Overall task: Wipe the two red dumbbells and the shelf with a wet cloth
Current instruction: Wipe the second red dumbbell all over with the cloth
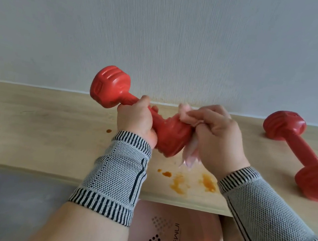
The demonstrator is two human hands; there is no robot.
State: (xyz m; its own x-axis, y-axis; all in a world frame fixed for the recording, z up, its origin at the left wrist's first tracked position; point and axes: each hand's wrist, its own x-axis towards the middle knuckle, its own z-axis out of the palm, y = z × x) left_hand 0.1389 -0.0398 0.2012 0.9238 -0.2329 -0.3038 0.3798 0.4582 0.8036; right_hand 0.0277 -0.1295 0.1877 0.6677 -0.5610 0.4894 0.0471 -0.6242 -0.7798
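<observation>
Gripping the handle of one red dumbbell (117, 92), your left hand (136, 119) holds it above the shelf (41, 135) while your right hand (218, 136) clutches the pink cloth (191, 116) against its near head (orange stains (180, 181) lie below). The second dumbbell (303, 153) rests on the shelf at right.

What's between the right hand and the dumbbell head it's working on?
In the head view, the pink cloth lies between the right hand and the near head of the held dumbbell; the left hand grips the handle.
</observation>
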